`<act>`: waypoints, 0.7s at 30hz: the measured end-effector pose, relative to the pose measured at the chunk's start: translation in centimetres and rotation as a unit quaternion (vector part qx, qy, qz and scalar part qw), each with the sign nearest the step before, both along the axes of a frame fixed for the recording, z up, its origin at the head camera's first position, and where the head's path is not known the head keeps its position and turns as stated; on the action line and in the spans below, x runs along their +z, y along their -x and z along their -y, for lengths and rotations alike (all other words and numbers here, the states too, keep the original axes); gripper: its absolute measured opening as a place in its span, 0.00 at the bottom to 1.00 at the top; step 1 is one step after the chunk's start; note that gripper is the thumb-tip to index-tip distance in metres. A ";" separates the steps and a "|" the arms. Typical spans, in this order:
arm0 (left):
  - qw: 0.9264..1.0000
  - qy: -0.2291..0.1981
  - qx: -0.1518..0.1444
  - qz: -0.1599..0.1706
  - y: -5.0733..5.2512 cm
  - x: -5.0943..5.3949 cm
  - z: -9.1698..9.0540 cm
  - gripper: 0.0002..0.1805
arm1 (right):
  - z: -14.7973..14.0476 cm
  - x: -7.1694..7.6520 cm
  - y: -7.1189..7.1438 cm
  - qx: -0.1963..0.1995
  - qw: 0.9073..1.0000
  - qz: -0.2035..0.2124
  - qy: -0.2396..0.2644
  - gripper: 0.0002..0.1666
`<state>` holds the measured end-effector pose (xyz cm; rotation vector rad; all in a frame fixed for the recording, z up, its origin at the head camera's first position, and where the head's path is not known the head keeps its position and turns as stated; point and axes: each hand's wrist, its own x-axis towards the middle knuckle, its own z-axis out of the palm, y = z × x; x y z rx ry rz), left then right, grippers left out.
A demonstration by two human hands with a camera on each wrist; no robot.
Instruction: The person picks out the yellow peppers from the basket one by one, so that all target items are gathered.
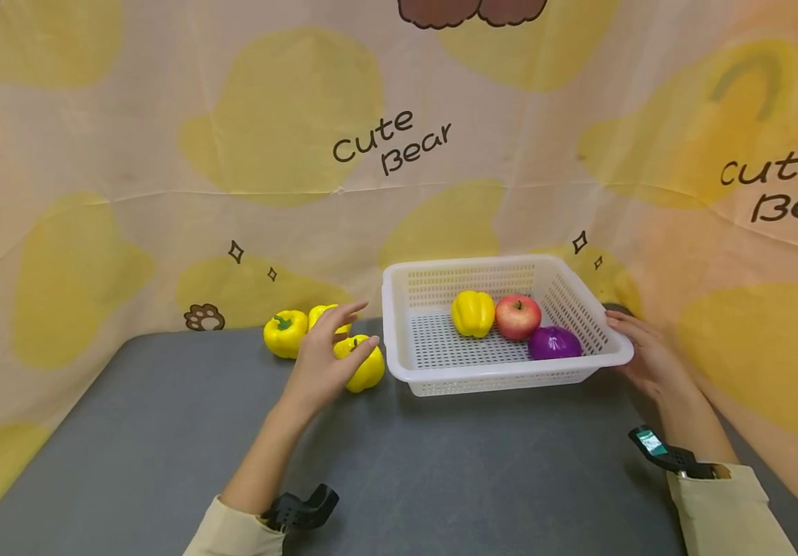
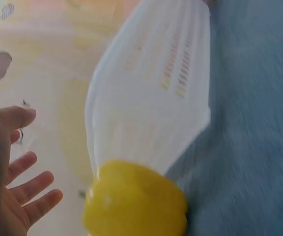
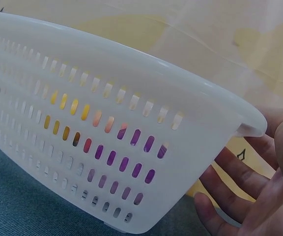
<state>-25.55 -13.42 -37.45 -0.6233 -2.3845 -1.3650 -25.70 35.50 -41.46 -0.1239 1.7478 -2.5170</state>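
Observation:
My left hand (image 1: 322,363) hovers with spread fingers over several yellow bell peppers and grips nothing. One bell pepper (image 1: 364,369) lies by the basket's left end, and another pepper (image 1: 285,334) sits further left. A third pepper (image 1: 322,313) is partly hidden behind the hand. In the left wrist view a pepper (image 2: 134,201) appears close up, apart from the fingers. At the right end of the white perforated basket (image 1: 503,378), my right hand (image 1: 652,359) touches the rim with loosely extended fingers. Inside are a yellow bell pepper (image 1: 472,314), a red apple (image 1: 518,316) and a glossy purple round vegetable (image 1: 555,344).
The basket stands on a dark grey table (image 1: 482,471) near its back edge. Behind and beside the table hangs a patterned cloth (image 1: 288,116). A small dark object (image 1: 617,309) shows partly behind the right hand.

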 end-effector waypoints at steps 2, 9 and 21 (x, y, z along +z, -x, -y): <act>1.000 0.001 0.000 0.009 0.0 0.5 -0.9 0.30 | -0.1 0.0 -0.1 0.002 1.000 0.001 0.000 0.16; 1.000 0.012 -0.020 0.019 1.1 2.3 -4.3 0.31 | -0.3 0.1 -0.4 0.006 1.000 -0.007 0.003 0.17; 0.996 0.052 -0.033 0.057 2.7 4.4 -10.1 0.37 | -0.1 0.0 -0.3 0.008 1.000 -0.008 -0.007 0.17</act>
